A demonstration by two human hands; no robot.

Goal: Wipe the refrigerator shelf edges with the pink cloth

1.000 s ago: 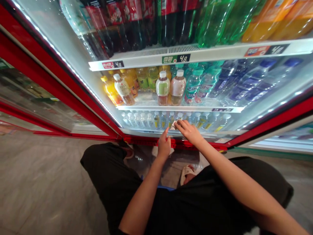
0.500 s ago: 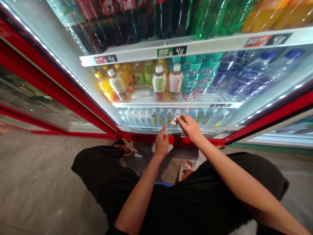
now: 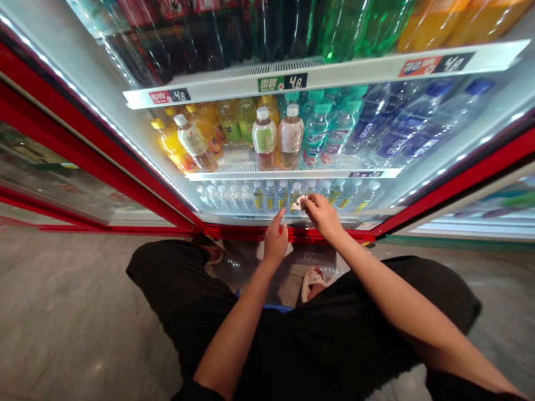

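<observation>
My right hand (image 3: 322, 214) pinches a small, pale, crumpled piece (image 3: 298, 204), perhaps paper or cloth, in front of the lowest row of bottles. Just left of it, my left hand (image 3: 276, 240) is raised with the index finger and thumb apart, and nothing shows between them. Behind both hands stand small clear bottles with white caps (image 3: 246, 196) on the cooler's bottom shelf. Above them, on the middle shelf, are a green-labelled bottle (image 3: 264, 138) and a pink-labelled bottle (image 3: 291, 137).
Red cooler frames (image 3: 100, 153) run along both sides. The middle shelf edge (image 3: 251, 175) and the upper shelf edge (image 3: 229, 84) jut out above my hands. Price tags (image 3: 282, 83) line the upper edge. My knees are spread over the grey floor (image 3: 71, 301).
The view has shifted slightly, so the shelves and bottles sit a little further left and up. My right hand still holds the pale piece, and my left hand stays beside it.
</observation>
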